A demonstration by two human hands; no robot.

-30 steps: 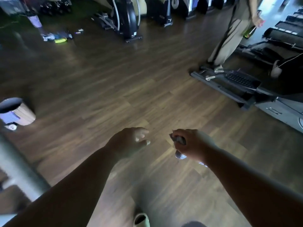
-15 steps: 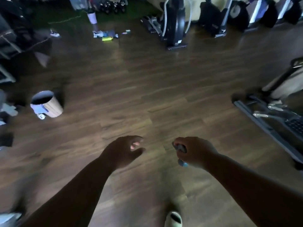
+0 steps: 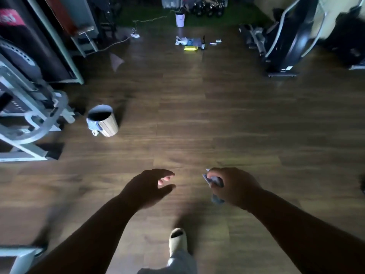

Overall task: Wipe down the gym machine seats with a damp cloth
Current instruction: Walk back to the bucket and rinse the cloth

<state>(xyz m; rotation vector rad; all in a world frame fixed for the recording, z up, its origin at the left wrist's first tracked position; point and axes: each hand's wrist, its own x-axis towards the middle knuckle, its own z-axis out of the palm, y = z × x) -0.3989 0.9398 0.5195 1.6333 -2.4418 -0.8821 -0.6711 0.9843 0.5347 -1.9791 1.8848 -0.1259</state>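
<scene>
Both bare forearms reach forward from the lower corners, wrists roughly level, the two hands apart with a gap between them. The left hand (image 3: 150, 186) is loose and empty, palm turned down and inward, fingers slightly spread, thumb below them. The right hand (image 3: 235, 186) is curled, knuckles up, gripping a small crumpled blue-grey cloth (image 3: 214, 180) whose ends stick out above and below the fingers.

- Two hands: left hand (image 3: 151, 186), right hand (image 3: 235, 187)
- One cloth (image 3: 214, 180)
- One bin (image 3: 103, 123), ten o'clock
- One shoe (image 3: 177, 241), six o'clock
</scene>
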